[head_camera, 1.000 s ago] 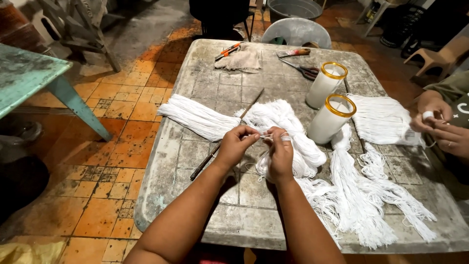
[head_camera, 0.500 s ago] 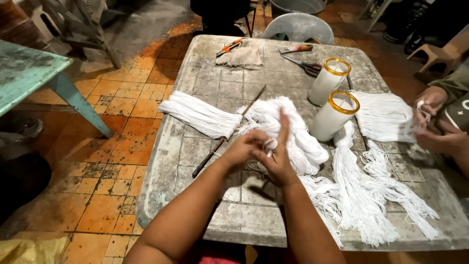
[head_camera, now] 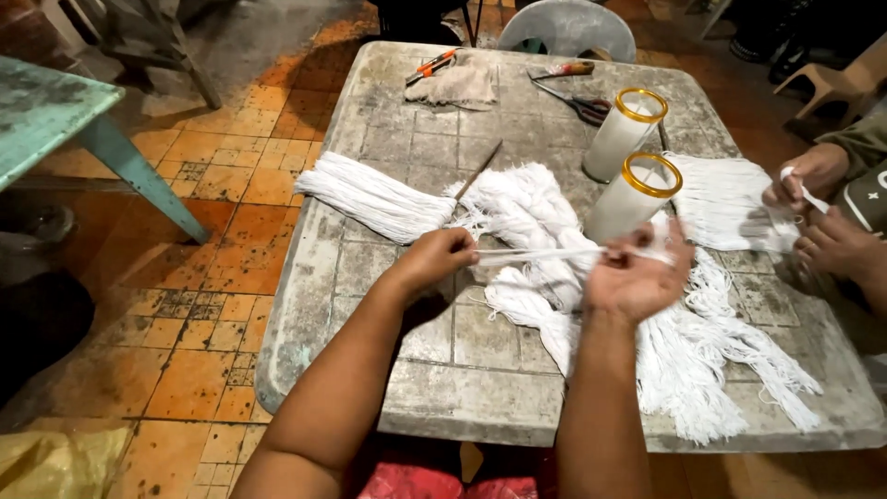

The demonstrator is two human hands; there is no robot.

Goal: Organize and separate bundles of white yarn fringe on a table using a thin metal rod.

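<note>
White string pulled taut between two hands over the worn grey stone table (head_camera: 416, 388).

Left hand (head_camera: 434, 261) fingers pinch one end of the thin white cotton strand (head_camera: 536, 251); right hand (head_camera: 637, 277) fingers hold the other end. It looks light, limp and soft, best gripped at the ends.

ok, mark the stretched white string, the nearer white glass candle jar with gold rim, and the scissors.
stretched white string (head_camera: 540, 251), head view, mid-span between the hands.
nearer white glass candle jar (head_camera: 631, 200), head view, side wall.
scissors (head_camera: 588, 108), head view, handles.

The grey stone table (head_camera: 416, 388) (worn, tile-patterned top) carries white string bundles (head_camera: 374, 196), two glass candles (head_camera: 633, 196), scissors (head_camera: 577, 103), a cloth (head_camera: 455, 85) and a stick (head_camera: 478, 171).
</note>
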